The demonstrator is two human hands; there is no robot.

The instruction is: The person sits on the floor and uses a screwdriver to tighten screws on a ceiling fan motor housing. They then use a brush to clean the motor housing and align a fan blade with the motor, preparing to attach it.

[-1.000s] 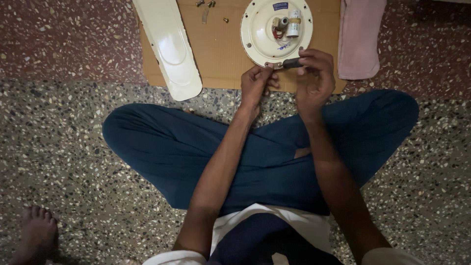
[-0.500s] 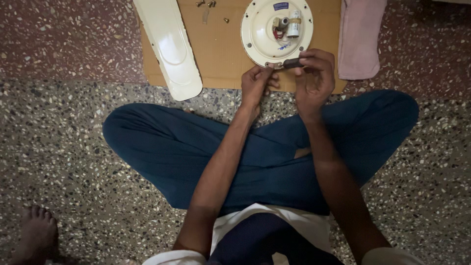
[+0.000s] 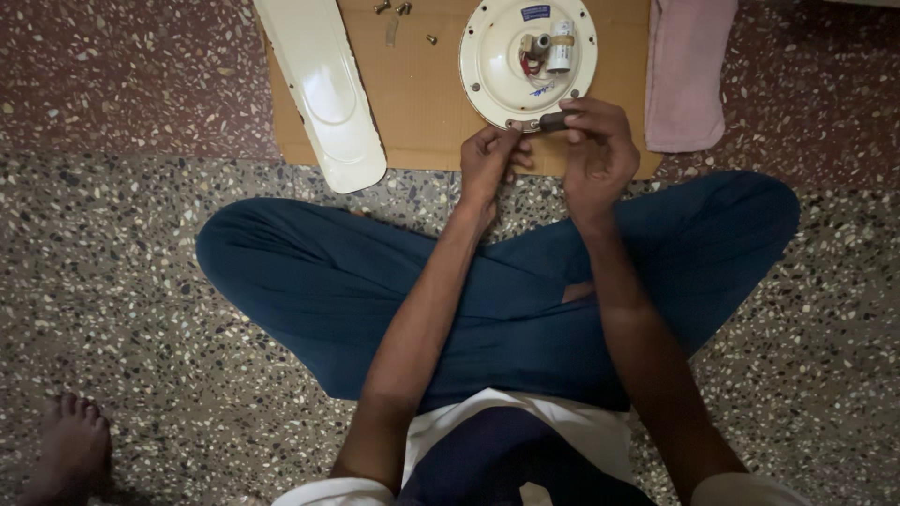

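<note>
A round cream fan motor housing (image 3: pixel 497 70) lies on a sheet of cardboard (image 3: pixel 427 103), with a small white cylinder and red wires at its centre. My right hand (image 3: pixel 600 155) grips a dark-handled tool (image 3: pixel 553 120), its tip at the housing's near rim. My left hand (image 3: pixel 489 159) sits just left of it, fingertips pinched at the same rim spot. What the left fingers hold is too small to tell.
A cream fan blade (image 3: pixel 323 89) lies on the cardboard's left side. Loose screws (image 3: pixel 398 11) lie near the top edge. A pink cloth (image 3: pixel 689 70) rests to the right. My crossed legs in blue trousers (image 3: pixel 375 290) fill the speckled floor; another person's bare foot (image 3: pixel 70 450) shows bottom left.
</note>
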